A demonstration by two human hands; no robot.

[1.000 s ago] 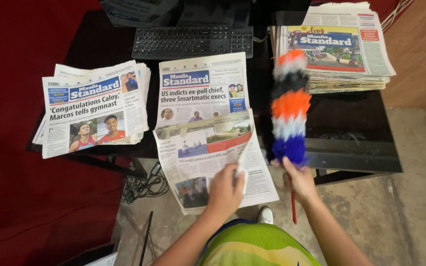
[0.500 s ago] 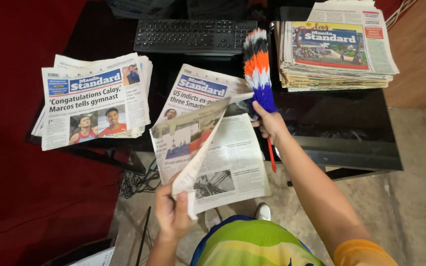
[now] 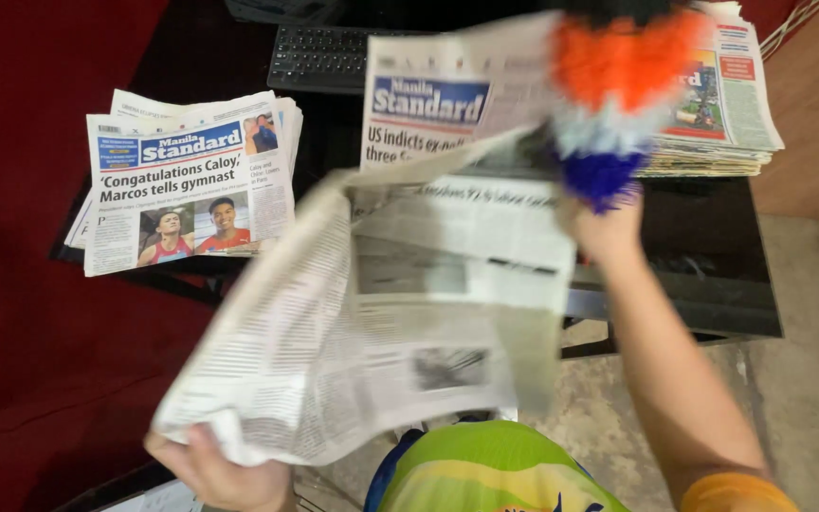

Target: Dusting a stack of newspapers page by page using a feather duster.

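Above the near edge of the black desk [image 3: 713, 303], an opened newspaper [image 3: 372, 322] is held up, its loose pages lifted and blurred. Its lower left corner is pinched in the closed left hand [image 3: 215, 465], low in the view. The right hand [image 3: 609, 228] is wrapped shut around the handle of a feather duster [image 3: 618, 95], whose orange, white and blue head is raised in front of the paper's upper right part; the paper's edge seems to be caught by the same hand, though that cannot be told for sure.

As a judgement, the work appears to be partway done: one paper is off the desk and in hand, while two lots are lying undisturbed. A small pile [image 3: 191, 180] is seen on the desk's left side, its top sheet marked by a blue masthead band, a bold black headline and a photograph of two people in red. A thicker stack [image 3: 722, 104] is set at the far right corner, topped by a colourful front page with a green picture. The same blue band is shown on the lifted paper's front. A dark keyboard [image 3: 319, 57] is placed behind, between the two lots.
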